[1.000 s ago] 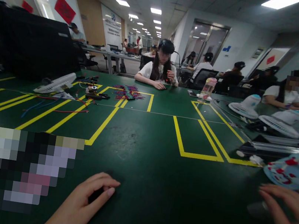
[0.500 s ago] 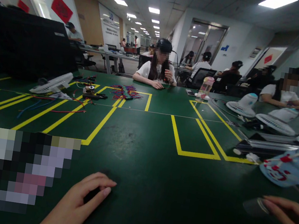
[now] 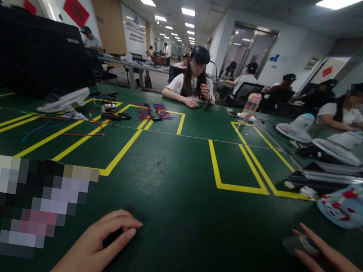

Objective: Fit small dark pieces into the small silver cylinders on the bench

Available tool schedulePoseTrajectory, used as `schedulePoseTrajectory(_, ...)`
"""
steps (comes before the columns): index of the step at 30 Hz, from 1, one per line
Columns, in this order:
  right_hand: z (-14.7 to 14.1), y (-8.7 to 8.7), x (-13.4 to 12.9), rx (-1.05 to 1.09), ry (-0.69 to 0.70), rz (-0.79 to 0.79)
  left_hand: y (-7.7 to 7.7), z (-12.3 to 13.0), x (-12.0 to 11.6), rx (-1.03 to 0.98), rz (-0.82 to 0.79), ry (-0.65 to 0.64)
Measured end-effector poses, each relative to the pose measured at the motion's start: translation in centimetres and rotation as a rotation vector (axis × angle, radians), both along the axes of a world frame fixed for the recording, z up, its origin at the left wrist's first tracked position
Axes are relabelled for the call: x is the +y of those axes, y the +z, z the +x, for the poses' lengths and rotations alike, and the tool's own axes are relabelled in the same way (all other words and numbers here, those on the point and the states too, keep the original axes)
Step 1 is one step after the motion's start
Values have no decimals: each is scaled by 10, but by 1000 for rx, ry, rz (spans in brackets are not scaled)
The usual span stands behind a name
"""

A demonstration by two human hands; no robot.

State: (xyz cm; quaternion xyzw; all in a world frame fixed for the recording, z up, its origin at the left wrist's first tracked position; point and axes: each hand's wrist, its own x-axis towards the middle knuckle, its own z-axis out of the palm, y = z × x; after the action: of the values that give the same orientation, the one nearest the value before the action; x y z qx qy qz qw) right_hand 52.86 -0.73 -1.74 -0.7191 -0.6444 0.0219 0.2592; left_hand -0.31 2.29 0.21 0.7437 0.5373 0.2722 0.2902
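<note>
My left hand rests on the green table near its front edge, with thumb and forefinger tips close together and nothing seen between them; the fingers are curled. At the right, my right hand has its thumb and fingers spread around a small dark cylindrical object with a round rim. The object is dim and partly covered by the hand. Left of my left hand is a pixelated item, which cannot be made out.
Farther back lie bundled coloured wires, a white fan and loose red and blue wires. At the right are a blue container, metal profiles, more fans and a bottle. A person sits across the table.
My right hand has come farther into view and its fingers have spread around the dark cylinder, which has shifted left. My left hand has stayed nearly in place.
</note>
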Motion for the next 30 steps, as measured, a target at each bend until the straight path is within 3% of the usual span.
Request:
schedulePoseTrajectory(3, -82, 20, 9, 83, 297, -175, -1, 0, 1, 11, 8, -9)
schedulePoseTrajectory(7, -202, 44, 28, 225, 677, -274, -1, -2, 2, 50, 14, -13)
schedulePoseTrajectory(10, -247, 42, 38, 302, 810, -289, 3, 0, 1, 97, 16, -17)
schedulePoseTrajectory(16, -246, 13, 40, 467, 667, -349, 30, 48, 6, 70, 48, -74)
schedulePoseTrajectory(20, -245, 11, 41, 487, 662, -365, 44, 83, 15, 7, 83, -152)
schedulePoseTrajectory(26, -249, 15, 43, 460, 725, -283, 47, 90, 20, 36, 110, -158)
schedulePoseTrajectory(30, -247, 17, 42, 439, 762, -265, 49, 89, 19, -60, 78, -155)
